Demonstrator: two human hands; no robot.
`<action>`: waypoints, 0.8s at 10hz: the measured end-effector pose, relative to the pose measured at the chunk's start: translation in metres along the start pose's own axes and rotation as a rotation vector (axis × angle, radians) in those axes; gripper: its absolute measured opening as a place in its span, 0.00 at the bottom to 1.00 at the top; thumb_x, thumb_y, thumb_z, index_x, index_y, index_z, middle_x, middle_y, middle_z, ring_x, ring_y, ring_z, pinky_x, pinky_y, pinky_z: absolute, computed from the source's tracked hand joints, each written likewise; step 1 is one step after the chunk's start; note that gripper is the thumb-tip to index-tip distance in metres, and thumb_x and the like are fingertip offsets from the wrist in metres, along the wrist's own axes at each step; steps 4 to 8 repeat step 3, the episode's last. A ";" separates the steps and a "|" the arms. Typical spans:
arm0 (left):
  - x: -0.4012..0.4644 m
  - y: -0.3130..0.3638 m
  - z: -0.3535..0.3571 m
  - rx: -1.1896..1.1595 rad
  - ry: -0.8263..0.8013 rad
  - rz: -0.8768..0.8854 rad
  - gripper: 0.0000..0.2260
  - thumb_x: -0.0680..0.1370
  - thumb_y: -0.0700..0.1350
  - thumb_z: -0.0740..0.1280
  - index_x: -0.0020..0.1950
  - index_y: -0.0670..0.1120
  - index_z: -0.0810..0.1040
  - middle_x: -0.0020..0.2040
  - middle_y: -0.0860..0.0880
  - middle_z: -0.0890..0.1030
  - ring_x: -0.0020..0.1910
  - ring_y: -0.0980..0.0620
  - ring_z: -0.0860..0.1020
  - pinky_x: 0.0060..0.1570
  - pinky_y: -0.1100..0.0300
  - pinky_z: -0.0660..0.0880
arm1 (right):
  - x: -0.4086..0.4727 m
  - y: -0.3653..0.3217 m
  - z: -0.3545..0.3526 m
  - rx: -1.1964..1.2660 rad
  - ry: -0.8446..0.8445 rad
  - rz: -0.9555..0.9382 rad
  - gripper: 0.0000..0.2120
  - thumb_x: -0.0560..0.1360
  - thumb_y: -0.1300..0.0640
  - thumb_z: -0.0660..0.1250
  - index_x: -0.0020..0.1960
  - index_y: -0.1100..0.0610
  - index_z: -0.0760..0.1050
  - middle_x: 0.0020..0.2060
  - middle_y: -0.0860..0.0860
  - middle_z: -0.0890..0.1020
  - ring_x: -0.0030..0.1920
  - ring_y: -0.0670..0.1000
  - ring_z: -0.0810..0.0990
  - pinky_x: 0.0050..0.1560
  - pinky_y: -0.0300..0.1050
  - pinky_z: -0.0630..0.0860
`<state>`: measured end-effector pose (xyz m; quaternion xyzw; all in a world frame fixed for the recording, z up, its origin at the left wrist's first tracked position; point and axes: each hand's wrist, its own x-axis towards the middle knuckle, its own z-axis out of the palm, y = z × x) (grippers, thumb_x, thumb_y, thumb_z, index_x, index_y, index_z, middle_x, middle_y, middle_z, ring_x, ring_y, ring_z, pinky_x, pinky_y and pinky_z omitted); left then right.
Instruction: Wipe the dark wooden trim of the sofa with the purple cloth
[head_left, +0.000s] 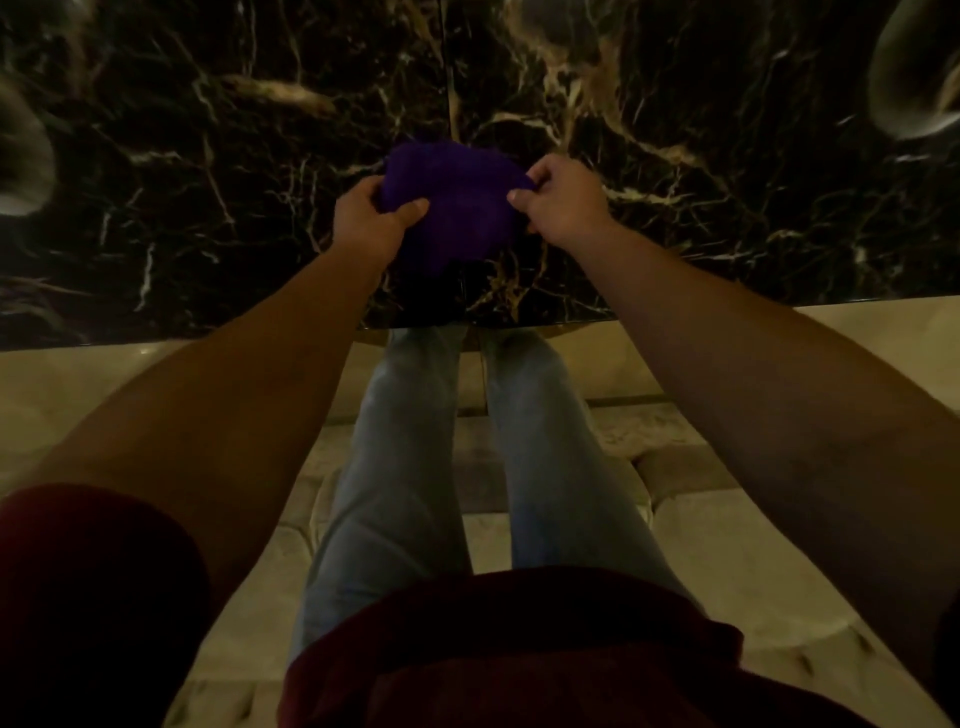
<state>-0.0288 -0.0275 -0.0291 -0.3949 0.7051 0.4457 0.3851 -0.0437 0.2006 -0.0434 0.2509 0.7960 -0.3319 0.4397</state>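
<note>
1. So far, as I judge it, nothing of the wiping has begun: I see no sofa and no wooden trim anywhere in the head view, only a dark marble top with pale veins.

2. My cloth is bunched above the marble top, a little in from its near edge. I cannot tell whether it rests on the stone or hangs just off it.

3. My left hand grips the cloth's left side, thumb laid over the top and fingers curled under the fabric.

4. My right hand pinches the cloth's right side, with the thumb tip pressed against the curled fingers and fabric caught between.

5. Between the two hands the cloth is pulled fairly taut, so its long axis runs left to right, roughly along the marble top's near edge. A loose fold sags from the middle toward that edge, and a small peak pokes up on the far side.

6. It has no real front or point; it is a crumpled wad, not a flat square, so I would call it unfolded or mid-folding at best.

7. What is left, by my reckoning: gather the cloth into one hand, turn away from the marble top, find the sofa trim, and do all of the wiping.

8. Below the marble top's near edge I see my legs in jeans standing on a pale tiled floor.
</note>
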 end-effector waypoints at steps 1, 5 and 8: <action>0.001 0.002 0.003 0.263 0.094 0.096 0.28 0.76 0.54 0.76 0.72 0.47 0.74 0.68 0.46 0.78 0.66 0.47 0.77 0.63 0.53 0.74 | -0.002 0.002 -0.002 -0.100 0.070 -0.011 0.11 0.77 0.45 0.72 0.54 0.50 0.77 0.50 0.50 0.83 0.51 0.53 0.83 0.55 0.55 0.82; -0.021 0.014 0.000 0.379 0.191 0.106 0.31 0.74 0.55 0.76 0.74 0.51 0.69 0.73 0.45 0.71 0.71 0.44 0.72 0.69 0.45 0.72 | -0.022 0.002 -0.015 0.059 0.051 0.071 0.26 0.78 0.51 0.72 0.73 0.49 0.68 0.61 0.52 0.80 0.53 0.55 0.83 0.55 0.57 0.84; -0.021 0.014 0.000 0.379 0.191 0.106 0.31 0.74 0.55 0.76 0.74 0.51 0.69 0.73 0.45 0.71 0.71 0.44 0.72 0.69 0.45 0.72 | -0.022 0.002 -0.015 0.059 0.051 0.071 0.26 0.78 0.51 0.72 0.73 0.49 0.68 0.61 0.52 0.80 0.53 0.55 0.83 0.55 0.57 0.84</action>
